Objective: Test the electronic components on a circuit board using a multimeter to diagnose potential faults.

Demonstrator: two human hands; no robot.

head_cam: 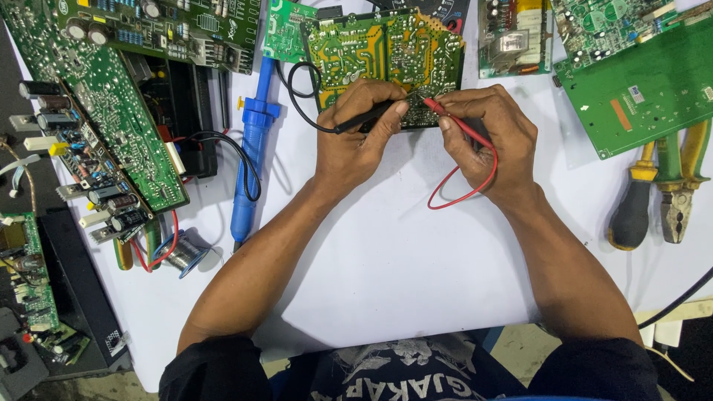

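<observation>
A green and yellow circuit board (371, 52) lies solder side up at the far middle of the white table (401, 252). My left hand (356, 137) holds a black test probe (364, 119) whose tip rests on the board's near edge. My right hand (486, 137) pinches a red test probe (453, 119), its tip touching the board right beside the black one. A red lead (464, 189) loops under my right wrist. A black lead (301, 93) curls to the left of the board.
A blue desoldering pump (249, 156) lies left of my left arm. Several green circuit boards (111, 104) crowd the left side and another (639, 82) the far right. Pliers and a screwdriver (661, 193) lie at right. A solder spool (186, 254) sits near left.
</observation>
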